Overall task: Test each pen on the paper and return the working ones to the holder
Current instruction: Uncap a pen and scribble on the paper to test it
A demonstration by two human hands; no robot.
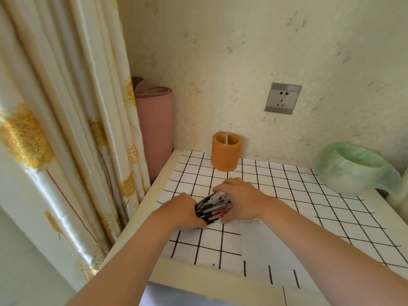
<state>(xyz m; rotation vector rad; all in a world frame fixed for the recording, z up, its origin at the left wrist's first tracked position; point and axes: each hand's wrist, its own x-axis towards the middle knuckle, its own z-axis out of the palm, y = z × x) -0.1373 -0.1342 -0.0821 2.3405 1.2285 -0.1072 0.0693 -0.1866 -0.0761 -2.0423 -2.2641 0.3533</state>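
A bundle of several pens (213, 207), black, clear and red, lies low over the checked table cover. My left hand (184, 209) grips one end of the bundle. My right hand (239, 198) curls over the other end from above and hides part of it. An orange cylindrical holder (225, 154) stands upright at the back of the table, apart from both hands, with one thin white item inside. A white sheet of paper (271, 248) lies flat to the right of the bundle, with faint marks near its top left corner.
The table (136, 234) has a pale rim, with its left and front edges close by. A curtain (66, 129) hangs at the left beside a rolled pink mat (155, 127). A green-lined bin (355, 167) sits at the back right. A wall socket (282, 98) is above.
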